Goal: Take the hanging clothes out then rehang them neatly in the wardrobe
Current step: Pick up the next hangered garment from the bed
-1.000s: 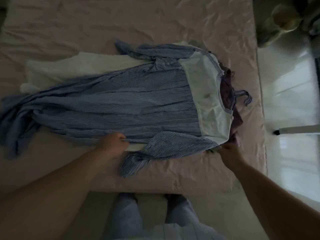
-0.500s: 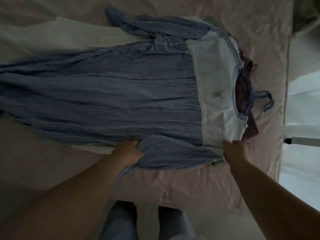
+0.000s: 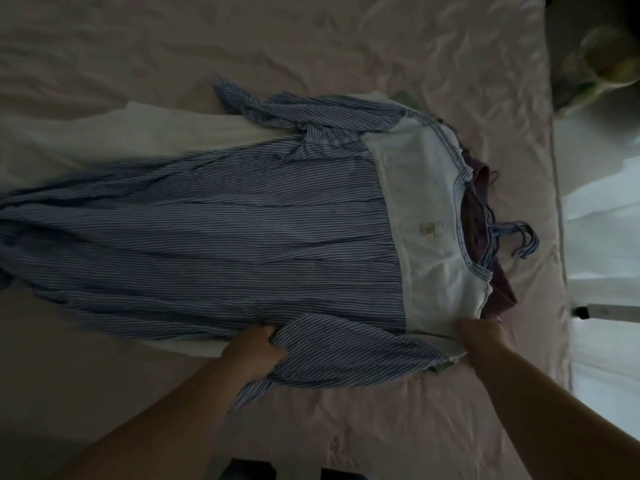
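A blue striped dress (image 3: 221, 237) with a white top panel lies flat on the bed, neck to the right. Blue hanger hooks (image 3: 519, 239) stick out of its neck, above a dark purple garment (image 3: 498, 292) underneath. A white garment (image 3: 104, 140) lies beneath the dress, showing at the upper left. My left hand (image 3: 254, 348) grips the dress at its near edge where the near sleeve starts. My right hand (image 3: 479, 337) holds the near shoulder of the white panel; its fingertips are hidden under the cloth.
The pink bedsheet (image 3: 346, 57) is wrinkled and covers the whole bed. Its right edge borders a pale floor (image 3: 602, 358) where a thin white bar with a black tip (image 3: 581, 311) lies. A dim greenish object (image 3: 602, 60) sits at the top right corner.
The view shifted and the dress now lies a little lower in frame. Both hands keep their hold on the near edge, having moved up onto the sleeve base and shoulder.
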